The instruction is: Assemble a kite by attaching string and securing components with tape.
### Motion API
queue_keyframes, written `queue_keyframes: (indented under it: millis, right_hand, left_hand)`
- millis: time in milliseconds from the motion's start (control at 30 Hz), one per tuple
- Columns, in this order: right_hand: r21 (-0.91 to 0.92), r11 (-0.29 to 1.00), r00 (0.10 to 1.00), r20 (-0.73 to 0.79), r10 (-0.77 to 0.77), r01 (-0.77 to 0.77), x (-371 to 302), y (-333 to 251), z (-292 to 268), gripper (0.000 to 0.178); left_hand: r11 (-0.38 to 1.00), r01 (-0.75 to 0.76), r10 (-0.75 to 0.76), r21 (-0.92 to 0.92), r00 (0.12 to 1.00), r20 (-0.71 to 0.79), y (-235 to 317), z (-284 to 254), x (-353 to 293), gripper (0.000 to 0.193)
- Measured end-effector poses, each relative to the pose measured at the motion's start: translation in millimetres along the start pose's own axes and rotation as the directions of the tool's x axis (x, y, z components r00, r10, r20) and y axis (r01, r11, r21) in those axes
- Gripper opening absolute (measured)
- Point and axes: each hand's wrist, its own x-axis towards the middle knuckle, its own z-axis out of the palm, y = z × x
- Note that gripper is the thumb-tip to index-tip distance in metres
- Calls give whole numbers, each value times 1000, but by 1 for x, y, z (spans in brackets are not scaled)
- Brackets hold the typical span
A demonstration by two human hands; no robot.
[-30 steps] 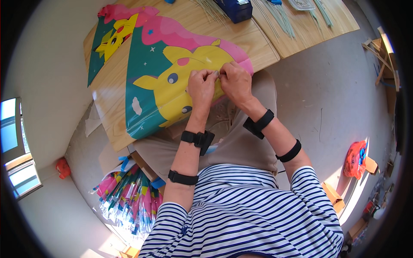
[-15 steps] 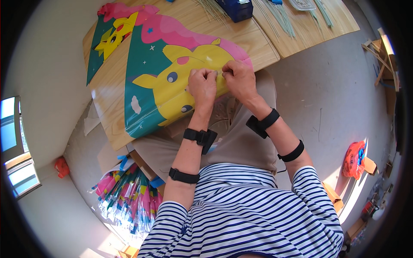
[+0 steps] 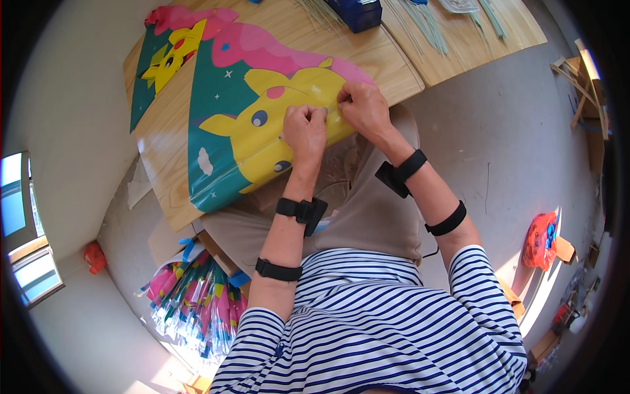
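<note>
A big kite sheet [image 3: 220,134], printed with a yellow cartoon face on green and pink, lies over the near edge of the wooden table and above my lap. My left hand [image 3: 305,134] is over the yellow part, its thumb and fingers pinched together. Just to the right, my right hand [image 3: 366,113] is also pinched, close to the sheet's right end. The fingertips are a short gap apart. Whatever they grip is too small or hidden to make out. Black straps with small modules circle both forearms.
A second folded kite sheet [image 3: 167,62] lies at the table's far left. Thin rods [image 3: 430,33] and a dark blue bin [image 3: 357,14] are at the back. Bagged printed sheets [image 3: 190,302] fill a box at lower left; a red bag [image 3: 540,241] sits on the floor at right.
The kite sheet has shifted slightly left. My right hand has moved a little up and left, still pinched; my left hand has barely moved.
</note>
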Motion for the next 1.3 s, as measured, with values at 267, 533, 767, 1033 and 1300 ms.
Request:
queue_keyframes:
  millis: [267,533,767,1033,1300]
  right_hand:
    - [-33,999,1000,10,-7,7,2,2,-1,13]
    - [-99,994,998,-38,-46,42,0,-2,2,10]
    - [-118,993,1000,-14,-10,8,1,-6,2,12]
    - [-118,993,1000,-14,-2,1,0,-7,1,13]
    - [-132,991,1000,-10,3,-4,1,-7,2,14]
  left_hand:
    - [999,-11,12,-48,1000,22,0,-3,1,22]
    - [998,-3,6,-69,999,40,1,-4,2,22]
    - [993,15,-8,-119,998,54,-1,-7,2,20]
    - [1000,-18,20,-16,993,115,-4,-27,9,20]
    - [974,70,-22,-215,976,216,-1,-43,14,16]
